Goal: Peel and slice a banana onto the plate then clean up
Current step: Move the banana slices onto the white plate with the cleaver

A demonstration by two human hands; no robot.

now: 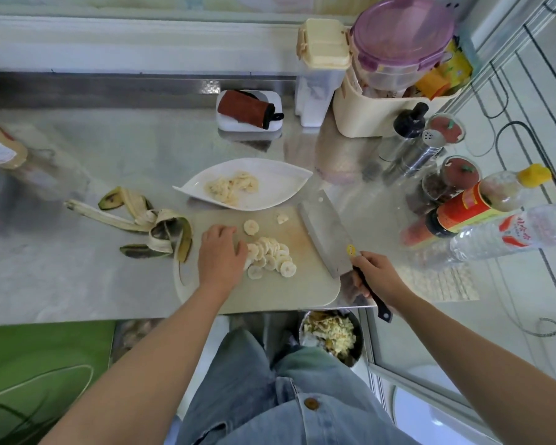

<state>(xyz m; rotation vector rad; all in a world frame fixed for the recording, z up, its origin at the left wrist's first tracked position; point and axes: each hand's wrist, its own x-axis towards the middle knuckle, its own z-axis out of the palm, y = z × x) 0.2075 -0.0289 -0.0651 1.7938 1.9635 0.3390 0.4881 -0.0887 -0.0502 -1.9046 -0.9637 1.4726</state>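
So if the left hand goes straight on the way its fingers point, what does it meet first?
Probably the lone banana slice just beyond the left hand; further on, the plate. Height is hard to judge.

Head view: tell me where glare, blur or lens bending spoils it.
Head view: the steel counter glares white, washing out its surface; the bottle at far left is blurred; the wide lens bends the counter's front edge and the floor lines at right; the banana slices, knife and both hands, left and right, stay sharp.
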